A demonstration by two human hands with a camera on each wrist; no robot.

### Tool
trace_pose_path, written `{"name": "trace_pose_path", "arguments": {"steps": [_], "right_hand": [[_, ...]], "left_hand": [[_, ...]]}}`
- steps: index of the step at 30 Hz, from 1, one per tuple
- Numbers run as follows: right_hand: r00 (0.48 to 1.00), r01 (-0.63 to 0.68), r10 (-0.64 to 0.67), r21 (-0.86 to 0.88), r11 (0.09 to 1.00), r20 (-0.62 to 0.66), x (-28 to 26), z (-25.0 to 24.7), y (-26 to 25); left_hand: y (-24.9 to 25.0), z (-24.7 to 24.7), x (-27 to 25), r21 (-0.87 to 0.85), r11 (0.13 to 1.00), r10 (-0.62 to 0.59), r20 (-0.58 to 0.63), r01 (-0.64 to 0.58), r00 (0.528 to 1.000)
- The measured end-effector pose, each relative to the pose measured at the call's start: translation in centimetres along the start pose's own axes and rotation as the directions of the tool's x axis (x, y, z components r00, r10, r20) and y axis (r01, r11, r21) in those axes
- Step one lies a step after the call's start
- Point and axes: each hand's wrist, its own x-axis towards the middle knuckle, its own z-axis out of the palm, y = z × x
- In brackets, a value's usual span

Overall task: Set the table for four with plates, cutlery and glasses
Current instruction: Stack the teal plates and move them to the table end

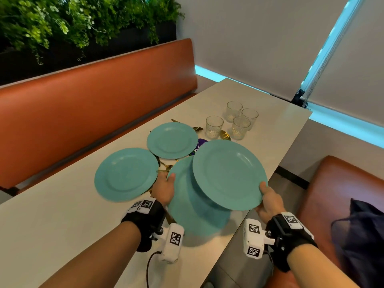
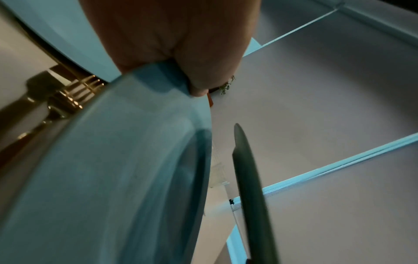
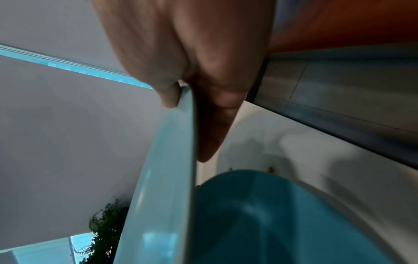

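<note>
My right hand (image 1: 268, 197) grips the near rim of a teal plate (image 1: 228, 173) held above the table, thumb on top and fingers (image 3: 212, 139) under the same plate (image 3: 158, 187). My left hand (image 1: 165, 188) grips the left rim of a second teal plate (image 1: 187, 204), lower and partly under the first; its rim (image 2: 113, 160) fills the left wrist view. Two more teal plates (image 1: 125, 174) (image 1: 172, 140) lie flat on the white table (image 1: 52, 225). Gold cutlery (image 1: 166, 167) lies partly hidden among the plates. Several clear glasses (image 1: 239, 121) stand beyond.
An orange bench (image 1: 93, 96) runs along the table's left side, with plants (image 1: 62, 21) above it. Another orange seat (image 1: 342, 183) with a dark bag (image 1: 363, 235) is at right. A purple item (image 1: 201, 143) peeks out between plates. Blinds cover the window behind.
</note>
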Motion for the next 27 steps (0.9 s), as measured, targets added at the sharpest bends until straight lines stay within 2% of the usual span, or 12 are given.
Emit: {"name": "trace_pose_path", "arguments": {"steps": [6,10,14,16,19,22,25,27], "right_hand": [[0.997,0.078,-0.074,-0.176,0.981,0.029,-2.3,0.5,0.7],[0.989,0.145,-0.141,-0.28,0.949,0.036,-3.3,1.0,0.9],[0.97,0.231,-0.243,-0.452,0.862,0.032,-4.1,1.7,1.6],[0.966,0.246,-0.256,-0.479,0.842,0.045,-4.4,2.1,2.2],[0.974,0.227,-0.216,-0.396,0.89,0.072,-4.5,2.7,2.9],[0.993,0.109,-0.097,-0.193,0.975,0.07,-4.4,3.6,3.2],[0.998,0.027,-0.025,-0.037,0.999,0.052,-3.8,4.5,3.0],[0.999,0.015,-0.013,-0.034,0.999,0.051,-3.5,5.2,2.6]], "left_hand": [[0.4,1.0,-0.3,-0.312,0.948,-0.068,0.0,0.064,0.998],[0.5,0.7,-0.7,-0.359,0.929,-0.083,0.026,0.087,0.996],[-0.4,0.4,-0.6,-0.397,0.91,-0.111,0.043,0.119,0.993],[-0.6,0.2,-0.5,-0.43,0.893,-0.126,0.044,0.133,0.991],[-0.2,-0.2,-0.5,-0.475,0.868,-0.14,0.039,0.142,0.989],[0.6,-0.4,-0.6,-0.557,0.818,-0.152,0.032,0.144,0.988],[0.9,-0.6,-0.3,-0.601,0.769,-0.187,0.112,0.217,0.976],[0.9,-0.7,0.2,-0.6,0.766,-0.187,0.135,0.231,0.973]]}}
